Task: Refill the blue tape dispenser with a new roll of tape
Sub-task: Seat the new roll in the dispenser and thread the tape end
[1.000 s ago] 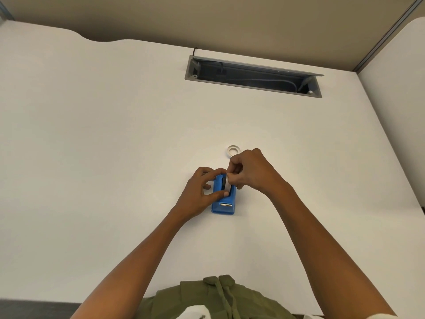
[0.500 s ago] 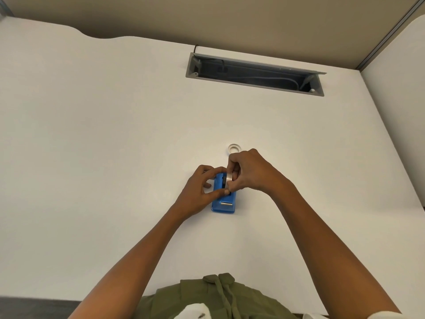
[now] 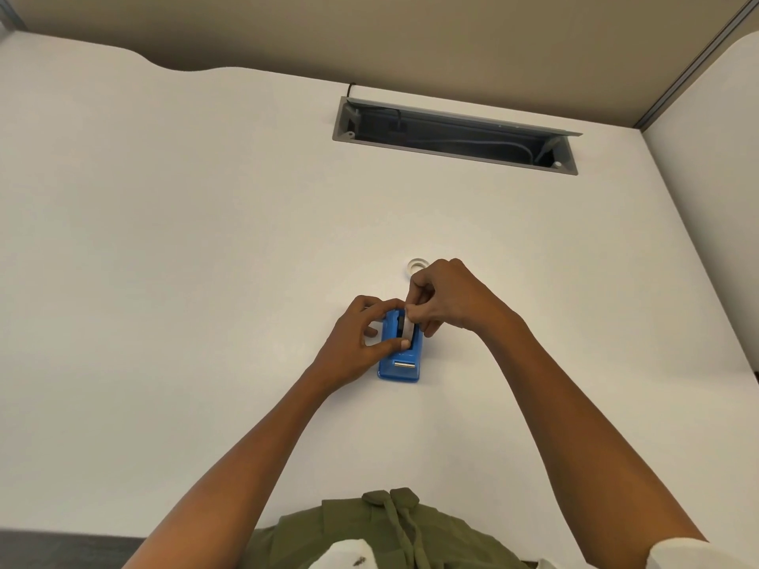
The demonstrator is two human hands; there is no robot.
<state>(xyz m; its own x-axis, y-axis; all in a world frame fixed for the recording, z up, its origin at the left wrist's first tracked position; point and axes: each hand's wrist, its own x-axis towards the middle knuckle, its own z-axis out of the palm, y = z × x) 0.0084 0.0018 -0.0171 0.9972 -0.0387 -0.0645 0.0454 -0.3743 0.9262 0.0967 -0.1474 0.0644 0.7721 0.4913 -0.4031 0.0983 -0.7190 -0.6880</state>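
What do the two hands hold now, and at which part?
The right hand pinches the tape roll at its upper edge, over the blue dispenser. The left hand grips the dispenser's left side and top.

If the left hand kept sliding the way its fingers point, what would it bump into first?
Probably the blue tape dispenser. The left hand already grips its side, fingers pointing across it toward the right hand, which holds the tape roll there.

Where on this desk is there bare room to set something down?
Left of the left hand, bare desk runs to the edge. Another wide patch lies between the small ring and the cable slot. It's crowded only around the dispenser.
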